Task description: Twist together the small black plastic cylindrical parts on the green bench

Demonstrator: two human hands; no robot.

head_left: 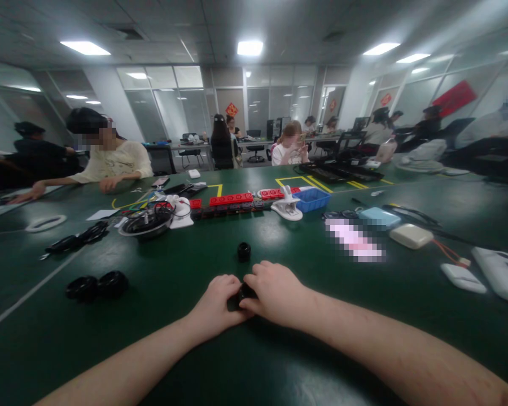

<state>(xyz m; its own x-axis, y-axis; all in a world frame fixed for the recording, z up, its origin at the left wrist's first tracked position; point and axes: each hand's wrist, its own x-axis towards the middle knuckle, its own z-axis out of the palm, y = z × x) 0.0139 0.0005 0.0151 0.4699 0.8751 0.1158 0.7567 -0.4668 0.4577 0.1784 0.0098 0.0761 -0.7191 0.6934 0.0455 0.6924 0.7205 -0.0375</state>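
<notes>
Both hands meet at the near middle of the table around a small black round piece (246, 291), partly hidden by fingers. My right hand (275, 290) is closed on it, its thumb below and fingers above. On the other side my left hand (214, 301) curls its thumb and fingers against the same piece. Just beyond them a similar black round piece (244, 251) stands on the green table (186, 361). Off to the left, two larger black ring-shaped pieces (82, 288) lie side by side, looking like small tyres.
Farther back are a metal bowl (146, 225) of dark parts, red blocks (231, 199), a white clip (287, 206) and a blue basket (315, 199). Black cables (78, 238) lie left; a light-blue case (379, 217) and white boxes (411, 235) lie right. People sit across the table.
</notes>
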